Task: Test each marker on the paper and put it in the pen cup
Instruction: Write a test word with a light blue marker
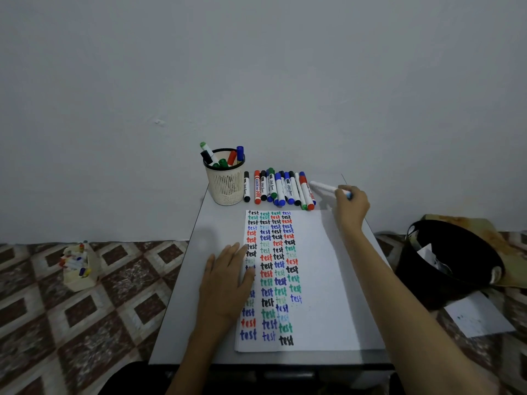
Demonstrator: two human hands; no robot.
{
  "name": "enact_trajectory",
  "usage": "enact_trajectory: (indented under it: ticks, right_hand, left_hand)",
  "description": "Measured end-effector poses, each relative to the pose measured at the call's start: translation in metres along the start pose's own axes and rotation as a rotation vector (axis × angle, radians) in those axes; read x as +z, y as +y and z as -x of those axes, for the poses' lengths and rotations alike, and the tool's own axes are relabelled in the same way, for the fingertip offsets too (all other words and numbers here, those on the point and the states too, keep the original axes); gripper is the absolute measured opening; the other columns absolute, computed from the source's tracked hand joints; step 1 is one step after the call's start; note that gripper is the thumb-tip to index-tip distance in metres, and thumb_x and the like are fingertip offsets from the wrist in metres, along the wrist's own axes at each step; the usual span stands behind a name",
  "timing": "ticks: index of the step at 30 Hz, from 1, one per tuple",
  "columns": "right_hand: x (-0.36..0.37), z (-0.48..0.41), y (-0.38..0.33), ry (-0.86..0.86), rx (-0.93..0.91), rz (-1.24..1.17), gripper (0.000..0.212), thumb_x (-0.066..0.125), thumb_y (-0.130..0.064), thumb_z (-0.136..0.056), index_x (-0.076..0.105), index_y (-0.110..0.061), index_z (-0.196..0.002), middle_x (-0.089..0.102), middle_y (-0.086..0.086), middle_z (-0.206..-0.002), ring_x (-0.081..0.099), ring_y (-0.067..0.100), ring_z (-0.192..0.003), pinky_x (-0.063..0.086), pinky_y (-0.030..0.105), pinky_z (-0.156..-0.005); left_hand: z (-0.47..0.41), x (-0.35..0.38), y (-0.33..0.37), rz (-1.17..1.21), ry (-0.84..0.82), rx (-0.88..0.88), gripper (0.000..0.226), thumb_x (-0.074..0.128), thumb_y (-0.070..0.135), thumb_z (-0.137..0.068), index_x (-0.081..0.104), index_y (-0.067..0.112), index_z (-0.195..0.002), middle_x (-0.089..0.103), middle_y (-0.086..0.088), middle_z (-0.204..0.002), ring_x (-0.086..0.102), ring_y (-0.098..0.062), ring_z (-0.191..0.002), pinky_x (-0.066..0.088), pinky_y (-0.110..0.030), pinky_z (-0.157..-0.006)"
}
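Note:
A white paper (319,280) covered with several columns of coloured "test" words lies on the small grey table (196,295). My left hand (228,283) rests flat on the paper's left edge. My right hand (351,205) grips a white marker with a light blue end (325,187) at the table's far right, just beyond the paper's corner. A row of several markers (281,189) lies side by side behind the paper. The cream mesh pen cup (225,185) stands at the far left and holds several markers.
The table stands against a plain wall. A black bin (447,263) with paper scraps sits on the floor to the right, a loose sheet (479,317) beside it. On the patterned floor to the left sits a cream box of markers (78,265).

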State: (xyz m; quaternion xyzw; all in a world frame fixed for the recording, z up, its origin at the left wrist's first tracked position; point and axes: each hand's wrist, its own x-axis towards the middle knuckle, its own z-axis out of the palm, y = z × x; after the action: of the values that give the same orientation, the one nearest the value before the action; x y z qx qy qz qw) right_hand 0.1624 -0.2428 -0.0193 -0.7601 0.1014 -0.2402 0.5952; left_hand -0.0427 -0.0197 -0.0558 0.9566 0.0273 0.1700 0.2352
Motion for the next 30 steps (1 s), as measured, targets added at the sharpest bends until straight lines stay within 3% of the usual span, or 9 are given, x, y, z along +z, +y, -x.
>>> enact_trajectory:
  ticks: [4,8,13,17,20,26,30]
  right_hand:
    - [-0.026,0.03,-0.027,0.04,0.115,-0.55,0.017,0.065,-0.019,-0.091,0.066,-0.005,-0.1,0.062,0.009,-0.088,0.062,0.016,-0.075,0.056,0.023,-0.061]
    - [-0.058,0.073,-0.044,0.033,0.099,-0.756,0.022,0.053,-0.03,-0.098,0.06,-0.01,-0.094,0.065,0.006,-0.086,0.063,0.013,-0.064,0.057,0.025,-0.055]
    - [-0.076,0.139,-0.038,-0.257,0.265,-0.741,0.032,0.048,-0.034,-0.094,0.056,-0.003,-0.098,0.067,0.016,-0.085,0.063,0.018,-0.06,0.056,0.026,-0.051]
    - [-0.07,0.175,-0.038,-0.484,0.311,-0.751,0.029,0.059,-0.026,-0.086,0.055,-0.001,-0.1,0.067,0.022,-0.091,0.062,0.021,-0.06,0.058,0.03,-0.056]
    - [-0.064,0.187,-0.038,-0.579,0.323,-0.786,0.027,0.065,-0.016,-0.083,0.056,0.002,-0.101,0.064,0.021,-0.082,0.058,0.02,-0.057,0.054,0.026,-0.052]
    - [-0.057,0.197,-0.044,-0.751,0.277,-0.583,0.022,0.07,0.0,-0.082,0.06,0.01,-0.1,0.068,0.021,-0.078,0.065,0.024,-0.064,0.055,0.028,-0.054]
    - [-0.057,0.195,-0.049,-0.768,0.252,-0.583,0.016,0.068,0.001,-0.084,0.062,0.008,-0.096,0.067,0.019,-0.076,0.064,0.022,-0.061,0.055,0.027,-0.058]
  left_hand:
    - [0.001,0.002,-0.001,0.004,0.007,0.005,0.07,0.013,0.059,-0.084,0.038,0.025,-0.139,0.034,0.005,-0.148,0.024,-0.009,-0.138,0.004,-0.032,-0.117]
    - [0.003,0.001,0.001,0.003,0.005,0.003,0.066,0.017,0.057,-0.086,0.039,0.024,-0.138,0.034,0.005,-0.148,0.023,-0.008,-0.138,0.005,-0.033,-0.117]
    - [0.004,-0.004,0.008,0.094,0.04,0.069,0.068,0.025,0.064,-0.088,0.039,0.021,-0.138,0.042,0.004,-0.142,0.033,-0.005,-0.13,0.02,-0.035,-0.113]
    - [0.01,-0.013,0.02,0.146,-0.02,0.273,0.059,0.033,0.063,-0.089,0.042,0.027,-0.135,0.05,0.015,-0.125,0.042,0.001,-0.111,0.033,-0.02,-0.094]
    - [0.015,-0.015,0.024,0.129,-0.056,0.354,0.053,0.024,0.055,-0.094,0.052,0.02,-0.123,0.059,0.006,-0.103,0.05,-0.003,-0.087,0.051,-0.029,-0.076]
    - [0.019,-0.016,0.025,0.226,-0.114,0.314,0.025,0.029,0.038,-0.098,0.046,0.027,-0.112,0.067,-0.001,-0.092,0.065,-0.011,-0.073,0.056,-0.027,-0.064]
    - [0.02,-0.021,0.024,0.275,-0.111,0.329,0.043,0.023,0.047,-0.095,0.051,0.022,-0.117,0.066,0.002,-0.081,0.063,-0.002,-0.063,0.051,-0.015,-0.056]
